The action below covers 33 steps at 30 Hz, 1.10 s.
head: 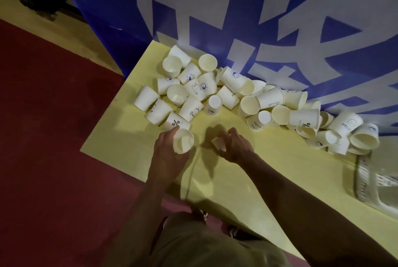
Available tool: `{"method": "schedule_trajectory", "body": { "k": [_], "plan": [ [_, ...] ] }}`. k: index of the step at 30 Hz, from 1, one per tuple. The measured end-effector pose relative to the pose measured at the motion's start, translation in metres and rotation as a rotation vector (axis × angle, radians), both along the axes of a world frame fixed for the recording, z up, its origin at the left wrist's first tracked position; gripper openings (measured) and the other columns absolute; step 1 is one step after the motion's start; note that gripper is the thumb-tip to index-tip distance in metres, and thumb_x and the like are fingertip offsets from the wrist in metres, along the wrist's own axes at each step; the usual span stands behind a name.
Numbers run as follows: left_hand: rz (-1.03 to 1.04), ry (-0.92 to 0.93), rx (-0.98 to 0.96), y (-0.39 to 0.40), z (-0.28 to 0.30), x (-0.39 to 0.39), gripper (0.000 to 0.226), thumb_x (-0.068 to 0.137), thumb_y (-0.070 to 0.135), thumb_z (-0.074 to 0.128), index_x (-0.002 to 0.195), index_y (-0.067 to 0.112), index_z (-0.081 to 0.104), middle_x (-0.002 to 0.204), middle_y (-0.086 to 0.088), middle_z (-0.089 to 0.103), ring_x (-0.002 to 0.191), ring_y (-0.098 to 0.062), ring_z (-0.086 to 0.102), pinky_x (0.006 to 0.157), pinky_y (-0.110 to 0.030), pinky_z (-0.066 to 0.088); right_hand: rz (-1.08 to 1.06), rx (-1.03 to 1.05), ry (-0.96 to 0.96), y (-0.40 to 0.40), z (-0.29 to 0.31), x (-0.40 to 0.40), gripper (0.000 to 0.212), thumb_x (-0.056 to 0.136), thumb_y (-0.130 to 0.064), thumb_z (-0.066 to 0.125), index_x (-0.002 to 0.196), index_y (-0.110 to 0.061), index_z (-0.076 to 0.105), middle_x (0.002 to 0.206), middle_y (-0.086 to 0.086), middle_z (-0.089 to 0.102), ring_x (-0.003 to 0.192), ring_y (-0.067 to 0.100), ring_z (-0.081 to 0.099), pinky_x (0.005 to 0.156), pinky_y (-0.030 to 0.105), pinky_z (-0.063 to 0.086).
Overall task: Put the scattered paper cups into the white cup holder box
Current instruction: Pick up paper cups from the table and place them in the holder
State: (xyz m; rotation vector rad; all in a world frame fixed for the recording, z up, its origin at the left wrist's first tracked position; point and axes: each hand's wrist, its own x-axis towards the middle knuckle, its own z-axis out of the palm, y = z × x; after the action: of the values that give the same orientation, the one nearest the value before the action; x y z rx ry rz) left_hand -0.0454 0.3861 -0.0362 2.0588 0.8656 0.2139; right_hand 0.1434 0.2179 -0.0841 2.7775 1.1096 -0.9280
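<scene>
Several white paper cups (pixel 195 89) lie scattered in a heap along the far edge of a yellow table (pixel 269 172), some upright, some on their sides. My left hand (pixel 167 152) is shut around one cup (pixel 183 141), its open mouth facing me, just in front of the left heap. My right hand (pixel 234 145) is shut on a second cup (pixel 218 143), mostly hidden by the fingers, near the table's middle. The white cup holder box (pixel 374 184) with slotted sides sits at the right edge, partly cut off.
A blue banner (pixel 215 8) with large white characters stands right behind the cups. The table's left corner (pixel 83 150) drops off to red floor (pixel 53 137). My knees and shoes show below the near table edge.
</scene>
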Motion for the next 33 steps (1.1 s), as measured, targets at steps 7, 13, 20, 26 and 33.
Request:
{"method": "schedule_trajectory", "body": {
  "k": [7, 13, 20, 26, 33],
  "plan": [
    [-0.075, 0.028, -0.016, -0.043, 0.008, 0.008, 0.083, 0.071, 0.04, 0.082, 0.145, 0.027, 0.045, 0.13, 0.003, 0.051, 0.123, -0.022, 0.052, 0.1, -0.045, 0.049, -0.168, 0.311, -0.037, -0.039, 0.028, -0.002, 0.036, 0.093, -0.043, 0.07, 0.114, -0.014, 0.073, 0.131, 0.013, 0.058, 0.103, 0.035, 0.066, 0.08, 0.042, 0.058],
    [-0.26, 0.03, -0.005, -0.101, 0.023, 0.048, 0.081, 0.081, 0.032, 0.081, 0.15, 0.029, 0.039, 0.135, 0.006, 0.046, 0.126, -0.018, 0.046, 0.103, -0.04, 0.046, -0.311, 0.527, -0.102, -0.139, 0.063, 0.004, 0.032, 0.086, -0.046, 0.071, 0.094, -0.016, 0.075, 0.129, 0.013, 0.06, 0.108, 0.03, 0.066, 0.081, 0.043, 0.06],
    [-0.38, -0.04, 0.019, -0.232, 0.049, 0.116, 0.081, 0.08, 0.042, 0.083, 0.148, 0.034, 0.04, 0.137, 0.012, 0.045, 0.129, -0.01, 0.042, 0.097, -0.028, 0.038, -0.462, 0.615, -0.171, -0.302, 0.095, 0.001, 0.04, 0.085, -0.044, 0.069, 0.108, -0.012, 0.062, 0.133, 0.005, 0.051, 0.074, 0.016, 0.066, 0.065, 0.041, 0.06],
    [-0.447, -0.076, 0.024, -0.4, 0.064, 0.155, 0.081, 0.081, 0.048, 0.08, 0.148, 0.036, 0.035, 0.137, 0.014, 0.045, 0.128, -0.01, 0.042, 0.093, -0.03, 0.042, -0.589, 0.768, -0.253, -0.458, 0.119, 0.015, 0.058, 0.082, -0.023, 0.077, 0.13, -0.012, 0.048, 0.119, 0.002, 0.046, 0.094, 0.016, 0.05, 0.076, 0.038, 0.055],
    [-0.512, -0.13, 0.047, -0.531, 0.083, 0.203, 0.077, 0.082, 0.043, 0.08, 0.145, 0.038, 0.036, 0.137, 0.016, 0.045, 0.129, -0.008, 0.044, 0.1, -0.031, 0.045, -0.654, 0.783, -0.205, -0.592, 0.132, 0.031, 0.065, 0.085, -0.026, 0.077, 0.142, -0.03, 0.047, 0.126, -0.001, 0.038, 0.091, 0.015, 0.06, 0.075, 0.035, 0.06]
  ]
}}
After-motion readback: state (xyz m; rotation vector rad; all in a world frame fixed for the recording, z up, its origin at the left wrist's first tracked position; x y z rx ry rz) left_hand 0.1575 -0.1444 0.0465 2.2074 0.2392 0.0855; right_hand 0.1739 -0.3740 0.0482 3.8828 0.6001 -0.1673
